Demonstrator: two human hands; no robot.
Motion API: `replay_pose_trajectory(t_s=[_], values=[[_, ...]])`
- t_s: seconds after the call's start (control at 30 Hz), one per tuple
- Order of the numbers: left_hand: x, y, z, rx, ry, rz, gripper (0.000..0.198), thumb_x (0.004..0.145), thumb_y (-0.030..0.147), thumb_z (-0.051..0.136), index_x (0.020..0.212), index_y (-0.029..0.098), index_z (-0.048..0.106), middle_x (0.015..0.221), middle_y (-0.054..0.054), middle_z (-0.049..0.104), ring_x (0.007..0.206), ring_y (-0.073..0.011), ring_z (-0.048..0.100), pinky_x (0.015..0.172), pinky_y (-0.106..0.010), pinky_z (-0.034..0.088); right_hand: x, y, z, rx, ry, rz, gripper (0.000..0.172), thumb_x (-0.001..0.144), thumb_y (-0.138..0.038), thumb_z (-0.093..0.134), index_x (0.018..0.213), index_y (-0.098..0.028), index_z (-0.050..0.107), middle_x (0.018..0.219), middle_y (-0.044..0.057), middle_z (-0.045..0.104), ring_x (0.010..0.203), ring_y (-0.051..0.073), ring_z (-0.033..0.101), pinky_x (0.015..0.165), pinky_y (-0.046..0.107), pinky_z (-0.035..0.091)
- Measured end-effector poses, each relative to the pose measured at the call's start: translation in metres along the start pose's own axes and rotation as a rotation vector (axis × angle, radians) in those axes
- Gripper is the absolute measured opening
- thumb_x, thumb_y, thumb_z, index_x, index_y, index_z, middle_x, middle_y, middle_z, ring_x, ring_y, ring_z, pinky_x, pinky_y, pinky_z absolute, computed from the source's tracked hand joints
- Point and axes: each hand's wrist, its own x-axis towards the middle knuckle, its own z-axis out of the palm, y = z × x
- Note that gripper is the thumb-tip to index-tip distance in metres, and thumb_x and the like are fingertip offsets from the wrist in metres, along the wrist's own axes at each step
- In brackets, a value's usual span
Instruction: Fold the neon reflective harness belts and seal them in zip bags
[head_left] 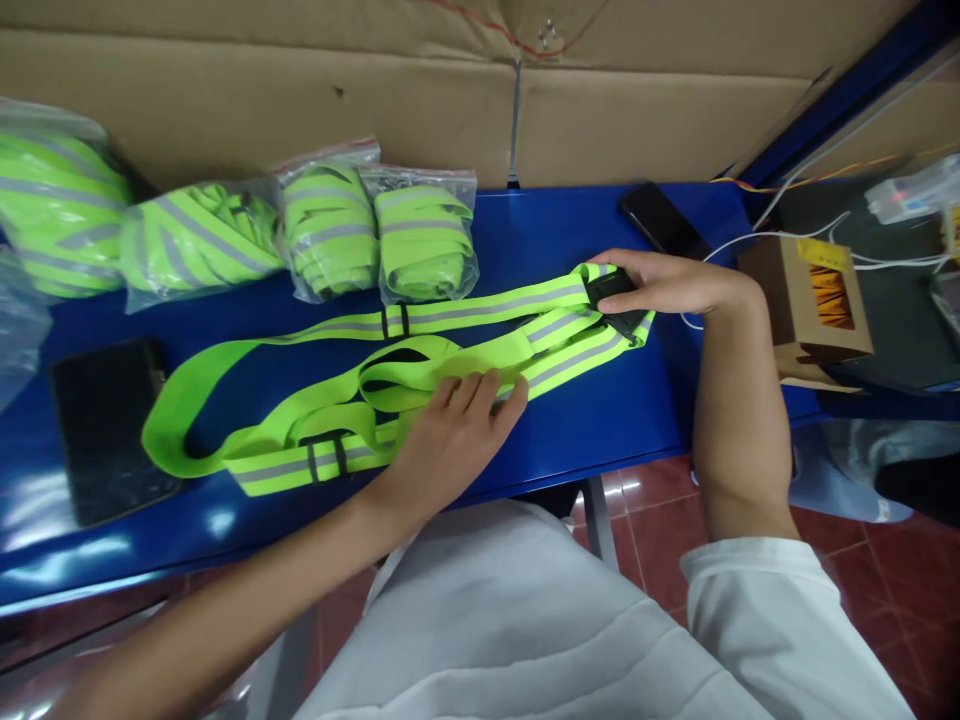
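A neon-green strap harness [487, 310] with grey reflective stripes lies in loops on the blue table [525, 225]. At its right end is a black plastic piece [616, 300], gripped between the thumb and fingers of my right hand [660, 283]. My left hand [457, 430] rests on the middle of the straps with its fingers bent and slightly apart; whether it pinches a strap is hidden beneath the fingers. Black sliders [326, 457] sit on the lower left strap, and others on the upper strap.
Bagged green straps [426, 235] line the back left, against a cardboard wall [420, 110]. A dark flat object [112, 430] lies at left. A black phone [664, 220], white cables and an open cardboard box [810, 300] are at the right.
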Motion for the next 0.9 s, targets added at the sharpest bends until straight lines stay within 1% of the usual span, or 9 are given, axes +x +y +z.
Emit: replay_pose_trajectory(t_s=[0.07, 0.17, 0.27, 0.4, 0.5, 0.57, 0.73, 0.8, 0.9], values=[[-0.002, 0.001, 0.003, -0.072, 0.015, 0.016, 0.042, 0.106, 0.019, 0.050, 0.148, 0.018, 0.057, 0.138, -0.017, 0.066, 0.118, -0.0313, 0.068, 0.096, -0.044, 0.056, 0.000, -0.001, 0.000, -0.012, 0.016, -0.003, 0.061, 0.078, -0.053, 0.087, 0.135, -0.039, 0.070, 0.128, 0.000, 0.074, 0.123, 0.033, 0.066, 0.105, 0.047, 0.058], [-0.003, 0.004, 0.004, -0.117, -0.015, -0.020, 0.045, 0.109, 0.033, 0.050, 0.150, 0.014, 0.055, 0.138, -0.018, 0.066, 0.117, -0.0312, 0.067, 0.095, -0.044, 0.054, 0.000, -0.003, 0.000, -0.023, 0.030, 0.008, 0.058, 0.077, -0.051, 0.088, 0.132, -0.038, 0.073, 0.127, 0.000, 0.074, 0.121, 0.034, 0.067, 0.107, 0.048, 0.056], [-0.002, 0.007, 0.003, -0.124, -0.035, -0.078, 0.046, 0.108, 0.036, 0.052, 0.145, 0.007, 0.058, 0.133, -0.021, 0.066, 0.116, -0.0331, 0.067, 0.095, -0.045, 0.054, 0.001, -0.002, 0.001, -0.036, 0.029, 0.019, 0.059, 0.077, -0.053, 0.088, 0.132, -0.037, 0.073, 0.128, 0.000, 0.074, 0.120, 0.034, 0.066, 0.111, 0.049, 0.053], [0.000, 0.009, 0.001, -0.126, -0.008, -0.143, 0.043, 0.107, 0.037, 0.053, 0.139, 0.009, 0.063, 0.138, -0.023, 0.063, 0.124, -0.0382, 0.064, 0.099, -0.050, 0.055, 0.003, 0.002, 0.002, -0.034, 0.017, 0.007, 0.061, 0.078, -0.054, 0.086, 0.134, -0.037, 0.071, 0.128, 0.001, 0.074, 0.121, 0.035, 0.065, 0.113, 0.053, 0.051], [-0.002, 0.009, 0.001, -0.095, 0.009, -0.146, 0.037, 0.107, 0.034, 0.055, 0.134, 0.010, 0.065, 0.134, -0.021, 0.066, 0.120, -0.0369, 0.067, 0.096, -0.049, 0.058, 0.001, 0.000, 0.002, -0.035, 0.026, 0.009, 0.060, 0.076, -0.053, 0.088, 0.132, -0.037, 0.072, 0.126, 0.002, 0.074, 0.120, 0.035, 0.065, 0.110, 0.052, 0.053], [-0.003, 0.009, 0.000, -0.047, 0.004, -0.130, 0.035, 0.106, 0.027, 0.055, 0.137, 0.012, 0.064, 0.130, -0.019, 0.069, 0.113, -0.0339, 0.070, 0.092, -0.046, 0.060, 0.000, -0.004, 0.003, -0.027, 0.038, 0.013, 0.059, 0.074, -0.051, 0.089, 0.129, -0.036, 0.072, 0.126, 0.002, 0.073, 0.119, 0.034, 0.065, 0.107, 0.049, 0.055], [-0.002, 0.010, -0.012, 0.039, -0.054, -0.113, 0.055, 0.100, 0.006, 0.052, 0.153, 0.022, 0.055, 0.124, -0.015, 0.073, 0.101, -0.0311, 0.073, 0.084, -0.045, 0.061, -0.003, -0.014, 0.008, 0.045, 0.097, 0.043, 0.058, 0.076, -0.044, 0.086, 0.130, -0.035, 0.067, 0.122, 0.001, 0.072, 0.108, 0.030, 0.067, 0.091, 0.043, 0.060], [0.000, 0.012, -0.017, 0.058, -0.093, -0.139, 0.056, 0.098, 0.001, 0.048, 0.149, 0.020, 0.059, 0.133, -0.017, 0.070, 0.107, -0.0329, 0.073, 0.087, -0.048, 0.061, -0.002, -0.019, 0.010, 0.119, 0.126, 0.038, 0.053, 0.075, -0.040, 0.085, 0.125, -0.033, 0.066, 0.115, 0.001, 0.072, 0.101, 0.028, 0.067, 0.084, 0.041, 0.060], [0.001, 0.019, -0.017, 0.063, -0.097, -0.142, 0.053, 0.096, -0.002, 0.044, 0.143, 0.013, 0.064, 0.143, -0.019, 0.066, 0.119, -0.0340, 0.069, 0.092, -0.049, 0.060, -0.001, -0.026, 0.014, 0.221, 0.150, 0.055, 0.040, 0.078, -0.037, 0.079, 0.116, -0.032, 0.068, 0.104, 0.000, 0.073, 0.098, 0.026, 0.067, 0.085, 0.040, 0.059]])
